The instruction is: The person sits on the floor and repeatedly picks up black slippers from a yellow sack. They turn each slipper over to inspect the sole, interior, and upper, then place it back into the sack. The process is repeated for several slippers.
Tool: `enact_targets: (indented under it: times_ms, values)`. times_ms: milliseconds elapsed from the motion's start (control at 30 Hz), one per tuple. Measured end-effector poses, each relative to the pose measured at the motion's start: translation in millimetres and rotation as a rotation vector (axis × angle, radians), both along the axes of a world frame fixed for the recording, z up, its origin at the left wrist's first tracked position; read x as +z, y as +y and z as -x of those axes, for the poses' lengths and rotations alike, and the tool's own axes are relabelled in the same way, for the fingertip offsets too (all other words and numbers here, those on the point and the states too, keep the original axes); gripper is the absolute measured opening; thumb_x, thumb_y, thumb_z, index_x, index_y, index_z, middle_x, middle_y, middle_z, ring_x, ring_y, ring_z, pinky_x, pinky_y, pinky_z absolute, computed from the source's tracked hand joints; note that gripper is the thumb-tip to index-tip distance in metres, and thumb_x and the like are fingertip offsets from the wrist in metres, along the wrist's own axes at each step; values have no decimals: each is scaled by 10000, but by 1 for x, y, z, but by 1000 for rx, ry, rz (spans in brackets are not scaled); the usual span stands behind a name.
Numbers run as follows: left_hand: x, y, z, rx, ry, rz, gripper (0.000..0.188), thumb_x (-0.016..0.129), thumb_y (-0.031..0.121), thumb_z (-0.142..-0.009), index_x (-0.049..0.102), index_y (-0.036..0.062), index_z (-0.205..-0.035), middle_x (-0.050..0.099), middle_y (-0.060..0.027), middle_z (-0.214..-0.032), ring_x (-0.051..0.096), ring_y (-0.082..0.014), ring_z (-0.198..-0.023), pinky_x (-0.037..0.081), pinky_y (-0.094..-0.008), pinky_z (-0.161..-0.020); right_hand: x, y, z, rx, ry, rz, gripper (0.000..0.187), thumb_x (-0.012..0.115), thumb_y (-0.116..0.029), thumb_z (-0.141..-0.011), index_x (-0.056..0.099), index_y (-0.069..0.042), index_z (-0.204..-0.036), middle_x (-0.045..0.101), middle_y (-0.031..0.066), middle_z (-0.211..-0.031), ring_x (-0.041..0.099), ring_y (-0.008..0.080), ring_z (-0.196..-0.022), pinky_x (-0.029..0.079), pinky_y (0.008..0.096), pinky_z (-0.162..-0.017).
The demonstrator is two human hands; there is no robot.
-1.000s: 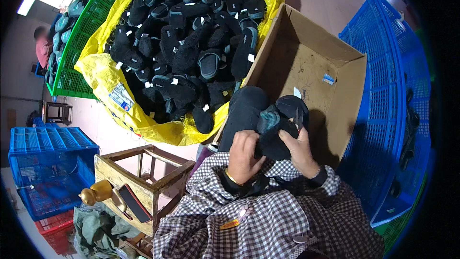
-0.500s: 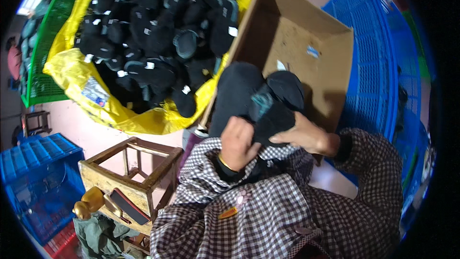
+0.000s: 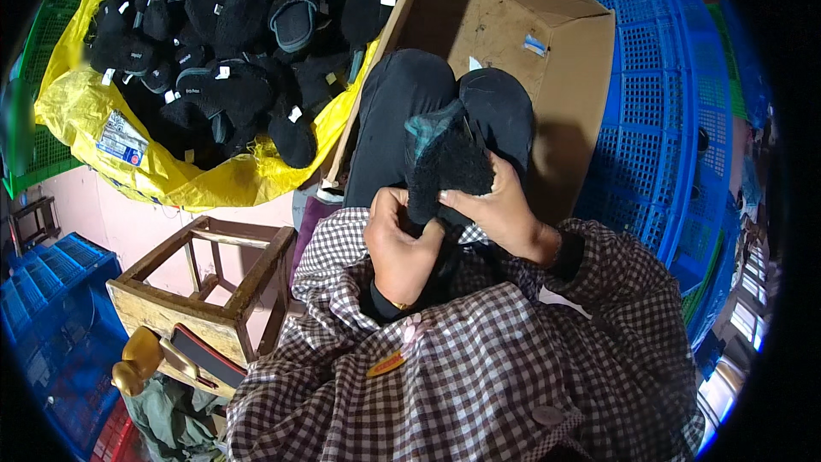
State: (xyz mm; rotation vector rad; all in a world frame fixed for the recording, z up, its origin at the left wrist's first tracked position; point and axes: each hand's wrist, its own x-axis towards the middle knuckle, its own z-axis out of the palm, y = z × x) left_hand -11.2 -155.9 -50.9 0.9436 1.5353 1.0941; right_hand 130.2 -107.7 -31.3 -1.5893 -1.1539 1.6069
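A black fuzzy slipper [image 3: 453, 161] with a teal edge is held between my hands, above my dark-trousered knees. My left hand [image 3: 400, 244] pinches its lower left end with thumb and fingers. At its right side my right hand [image 3: 505, 210] grips it, thumb in front and fingers behind. Ahead on the left, a yellow sack [image 3: 103, 124] stands full of similar black slippers [image 3: 244, 90], many bearing small white tags.
A cardboard box [image 3: 547, 60] with scraps inside lies beyond my knees. Blue plastic crates [image 3: 637, 111] line the right side. At left are an upturned wooden stool [image 3: 175, 299], a blue crate [image 3: 51, 325], a green crate [image 3: 60, 150] and a golden figure-shaped object [image 3: 137, 359].
The slipper has been turned, showing more of its fuzzy side, and raised more upright. My left thumb now presses on its lower end. The view has shifted, moving the surroundings up and left.
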Motion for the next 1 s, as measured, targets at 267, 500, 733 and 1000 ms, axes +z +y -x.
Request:
enact_targets:
  times_ms: [267,500,733,1000]
  values:
    - [30,-4,-8,-562,-53,-578,144,721,-5,-730,645,25,-849,636,-30,-735,600,-120,-707,491,-245,-614,-17,-3,29,-83,49,-147,362,701,-52,-737,599,27,-1075,652,115,-1039,612,177,-949,476,319,-874]
    - [47,-3,23,-225,521,-459,430,756,28,-718,549,-32,-1090,597,-133,-977,596,-223,-836,487,-297,-742,1,-2,19,-239,615,77,311,631,-22,-832,569,16,-1135,653,65,-1013,649,135,-857,545,277,-770]
    - [8,-2,16,-30,332,-384,396,742,-16,-714,565,-16,-1068,581,-138,-982,569,-238,-851,470,-305,-758,5,1,18,-263,692,85,279,631,-91,-852,580,-38,-1122,658,31,-986,640,112,-865,536,263,-716]
    - [16,20,12,54,329,-515,379,733,-64,-698,592,-25,-1048,625,-151,-1038,613,-276,-955,475,-330,-845,16,14,22,-386,699,265,145,632,-151,-866,610,-162,-1009,638,-55,-884,607,38,-725,387,179,-449]
